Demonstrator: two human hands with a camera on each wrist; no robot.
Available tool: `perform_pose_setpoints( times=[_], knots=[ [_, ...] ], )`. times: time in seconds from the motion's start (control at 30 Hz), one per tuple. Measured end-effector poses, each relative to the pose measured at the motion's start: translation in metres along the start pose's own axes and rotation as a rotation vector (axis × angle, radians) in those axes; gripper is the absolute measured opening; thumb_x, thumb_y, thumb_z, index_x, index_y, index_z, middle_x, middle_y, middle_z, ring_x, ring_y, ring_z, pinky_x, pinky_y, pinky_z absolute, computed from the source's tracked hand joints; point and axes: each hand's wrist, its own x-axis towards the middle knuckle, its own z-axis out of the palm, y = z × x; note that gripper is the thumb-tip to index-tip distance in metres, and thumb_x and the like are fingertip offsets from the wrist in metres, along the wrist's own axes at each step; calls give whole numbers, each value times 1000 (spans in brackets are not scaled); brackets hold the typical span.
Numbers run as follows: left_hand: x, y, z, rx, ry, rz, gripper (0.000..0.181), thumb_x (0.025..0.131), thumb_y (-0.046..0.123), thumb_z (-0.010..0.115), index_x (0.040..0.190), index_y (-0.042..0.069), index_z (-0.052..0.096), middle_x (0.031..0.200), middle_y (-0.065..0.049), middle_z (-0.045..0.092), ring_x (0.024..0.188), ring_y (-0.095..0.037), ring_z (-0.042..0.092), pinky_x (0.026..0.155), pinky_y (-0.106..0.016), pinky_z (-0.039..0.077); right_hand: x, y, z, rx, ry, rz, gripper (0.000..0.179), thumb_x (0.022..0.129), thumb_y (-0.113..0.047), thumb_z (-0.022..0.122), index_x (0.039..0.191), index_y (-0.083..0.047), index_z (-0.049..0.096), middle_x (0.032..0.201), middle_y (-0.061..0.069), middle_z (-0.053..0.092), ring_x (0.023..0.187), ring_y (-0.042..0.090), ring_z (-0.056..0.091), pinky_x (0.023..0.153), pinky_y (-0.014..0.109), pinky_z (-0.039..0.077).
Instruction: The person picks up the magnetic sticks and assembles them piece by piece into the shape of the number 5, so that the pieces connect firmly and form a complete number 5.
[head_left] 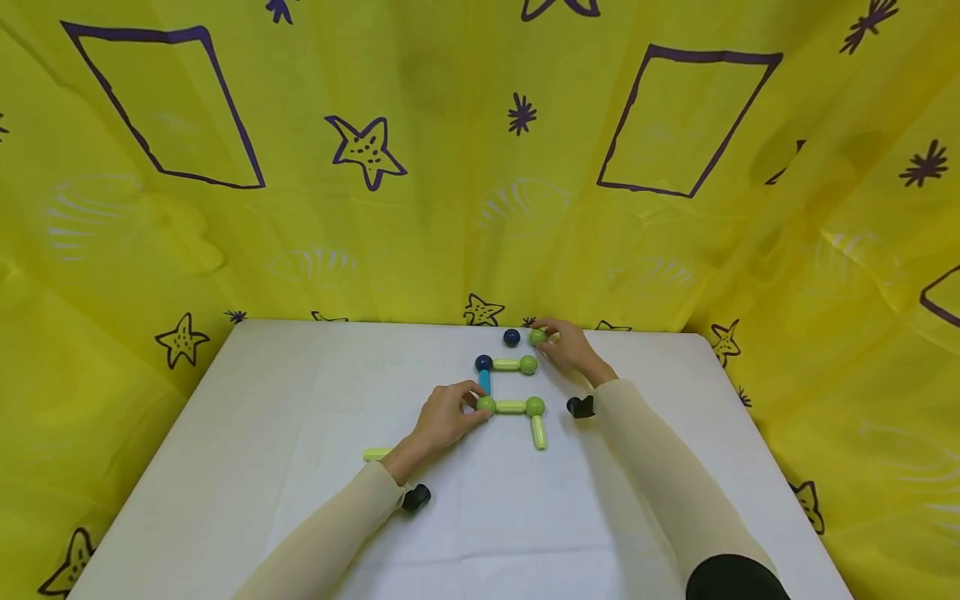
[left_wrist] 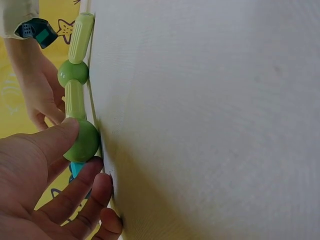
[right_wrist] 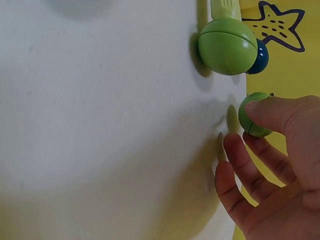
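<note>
A shape of magnetic balls and sticks lies on the white table. My left hand (head_left: 444, 417) pinches the green ball (head_left: 486, 405) at its near left corner, thumb on one side and fingers on the other. From that ball a blue stick (head_left: 484, 382) runs back to a dark blue ball (head_left: 483, 363), and a pale green stick (head_left: 512, 407) runs right to another green ball (head_left: 535, 406). Behind the shape, my right hand (head_left: 568, 346) pinches a loose green ball (right_wrist: 255, 112) between thumb and fingers. Another pale green stick (head_left: 506, 365) ends in a green ball (right_wrist: 227, 47).
A loose dark blue ball (head_left: 512, 337) sits by the table's back edge. One pale green stick (head_left: 539, 432) points toward me from the shape's right corner. Another stick (head_left: 376, 454) lies partly hidden behind my left wrist. A yellow patterned curtain (head_left: 442, 233) surrounds the table (head_left: 315, 375).
</note>
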Motion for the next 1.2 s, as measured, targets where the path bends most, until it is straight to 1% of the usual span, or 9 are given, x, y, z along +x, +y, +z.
perform_pose_setpoints(
  times=[0.17,0.4,0.5,0.63,0.77,0.87,1.1,1.2],
  knots=[
    [-1,0,0,2,1,0,23,90,22,81,109,13,73,91,-3,76,64,-7,54,59,-26,45,-7,2,-5,2,2,-17,37,97,-10,70,133,-5,65,124,24,66,110,41,62,93,53,49],
    [-1,1,1,4,-6,-9,24,89,23,82,110,13,73,91,-1,76,65,-8,54,60,-26,44,-23,6,-16,10,5,-79,35,95,-4,70,129,-2,66,123,23,66,106,39,63,86,50,53],
    [-2,1,2,2,-9,-18,24,90,23,82,110,14,73,91,-1,76,66,-8,54,60,-26,44,-31,9,-19,7,-1,-95,36,95,-4,69,131,-1,65,122,23,66,95,34,66,80,46,54],
    [-1,2,2,1,-2,-5,23,89,21,82,109,13,73,91,-1,76,66,-8,54,60,-26,44,-47,11,-22,18,-5,-104,38,94,-4,71,132,-3,64,120,23,66,79,24,66,74,40,53],
    [-1,2,2,-1,2,8,23,89,21,82,109,13,73,90,-2,76,66,-9,55,60,-27,45,-66,9,-24,24,-3,-130,38,94,-4,72,131,-4,65,117,21,67,80,23,66,71,37,53],
    [-1,2,1,-2,-1,8,23,89,21,82,109,13,73,91,-2,76,67,-9,56,61,-27,46,-80,7,-23,32,-3,-133,38,93,-4,73,131,-6,66,117,19,68,84,23,66,70,34,52],
    [0,1,-1,-7,-10,-14,24,90,21,82,110,14,73,92,-2,76,68,-9,57,63,-28,47,-109,6,-17,112,-24,-107,41,93,-4,74,133,-8,66,124,12,66,88,20,66,68,30,52],
    [0,1,-1,-7,-10,-13,24,90,22,81,111,13,73,93,-2,76,69,-10,56,63,-29,47,-121,6,-13,143,-33,-99,41,93,-4,74,133,-9,66,126,10,66,87,19,65,67,28,52]
  ],
)
